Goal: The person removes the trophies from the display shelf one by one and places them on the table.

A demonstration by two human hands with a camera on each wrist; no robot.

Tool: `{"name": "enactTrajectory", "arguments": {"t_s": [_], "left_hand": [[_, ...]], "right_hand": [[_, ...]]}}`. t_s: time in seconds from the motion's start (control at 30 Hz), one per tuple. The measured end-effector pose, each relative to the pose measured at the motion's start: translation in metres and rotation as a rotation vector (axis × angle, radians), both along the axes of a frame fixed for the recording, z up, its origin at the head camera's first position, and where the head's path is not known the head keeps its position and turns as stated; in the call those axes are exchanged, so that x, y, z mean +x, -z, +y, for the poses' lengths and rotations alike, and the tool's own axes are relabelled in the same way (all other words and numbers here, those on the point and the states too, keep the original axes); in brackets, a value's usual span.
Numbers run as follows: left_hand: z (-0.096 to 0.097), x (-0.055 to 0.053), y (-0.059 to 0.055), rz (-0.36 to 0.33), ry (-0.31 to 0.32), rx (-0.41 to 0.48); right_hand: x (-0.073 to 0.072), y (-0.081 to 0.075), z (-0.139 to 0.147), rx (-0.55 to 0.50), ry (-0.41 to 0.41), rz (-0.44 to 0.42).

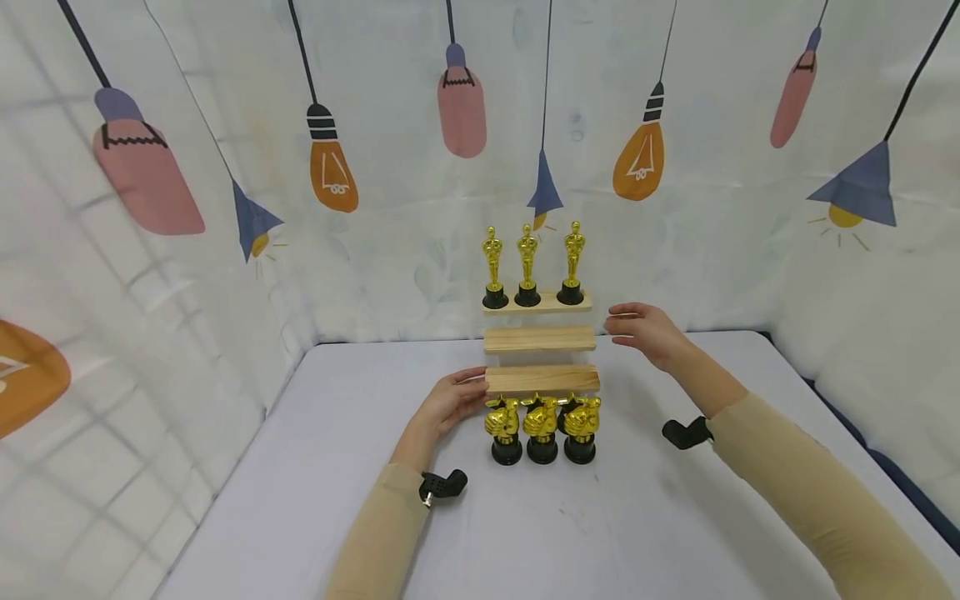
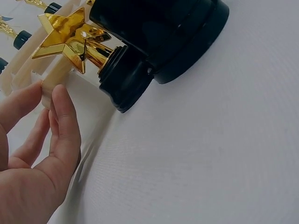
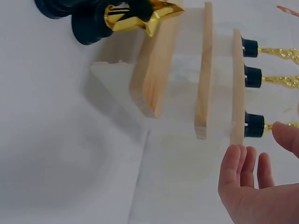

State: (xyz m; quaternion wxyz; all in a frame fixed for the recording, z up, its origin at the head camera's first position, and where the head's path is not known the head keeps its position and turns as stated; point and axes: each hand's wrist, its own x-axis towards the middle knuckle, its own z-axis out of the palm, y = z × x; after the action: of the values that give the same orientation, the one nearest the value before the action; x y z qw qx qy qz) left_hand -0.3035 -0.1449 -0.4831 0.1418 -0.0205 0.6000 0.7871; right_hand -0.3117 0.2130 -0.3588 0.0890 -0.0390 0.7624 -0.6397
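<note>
The white-covered bench (image 1: 352, 500) carries everything. Toward its far side, near the wall, sits the three-step stand (image 1: 540, 340), its pale wooden boards set on white supports (image 3: 114, 79). The boards look stiff and fairly light, with enough grain not to slip; their bare ends seem the best places to hold, one at each side. The supports look thin, so an even, level pull would probably suit them better than a twist.

The hands are apart. The left hand (image 1: 453, 398) pinches the left end of the lowest board (image 1: 542, 381) between thumb and fingers. The right hand (image 1: 648, 333) holds nothing, fingers relaxed, just beside the right end of the top board (image 1: 542, 307).

Fist-shaped trophies (image 1: 542, 425) stand in front, with star trophies (image 2: 70, 39) behind them. Three slim gold statuettes (image 1: 527, 254) stand upright on the top board; they look light, glossy and easily toppled, safest gripped by their black bases.
</note>
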Motion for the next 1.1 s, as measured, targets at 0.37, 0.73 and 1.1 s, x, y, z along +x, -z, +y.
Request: {"name": "enactTrajectory", "arguments": {"t_s": [0.37,0.73,1.1], "left_hand": [[0.0,0.0,0.0,-0.003,0.014,0.008],[-0.001,-0.003,-0.001,-0.01,0.012,-0.004],[0.0,-0.002,-0.006,-0.018,0.011,-0.018]], "right_hand": [[-0.02,-0.011,-0.012,-0.004,0.001,0.002],[-0.033,-0.016,-0.018,-0.051,0.014,0.015],[-0.046,-0.017,-0.027,-0.087,0.11,0.037]]}}
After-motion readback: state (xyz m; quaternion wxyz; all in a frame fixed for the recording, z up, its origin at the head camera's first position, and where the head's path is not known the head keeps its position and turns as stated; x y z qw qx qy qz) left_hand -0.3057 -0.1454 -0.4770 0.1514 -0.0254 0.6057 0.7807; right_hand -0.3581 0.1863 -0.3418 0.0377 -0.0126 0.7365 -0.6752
